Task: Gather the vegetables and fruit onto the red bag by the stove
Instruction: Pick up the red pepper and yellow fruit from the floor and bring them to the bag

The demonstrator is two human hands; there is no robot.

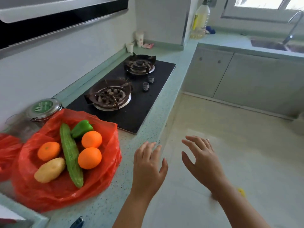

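Red bag (102,178) lies left of both hands' spread, empty fingers (153,150); its gourd (71,155) runs lengthwise away from the counter (105,209) edge.

The counter strip (144,112) between stove (131,96) and edge is free; a jar (42,109) stands close behind the red bag (65,186)

Counter (148,112): red bag (57,191), stove (131,102), jar (42,111)

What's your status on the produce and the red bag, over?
Left hand and right hand open, empty, off the counter edge. Red plastic bag holds three oranges, green cucumber, green pepper, potato. Nothing blocking.
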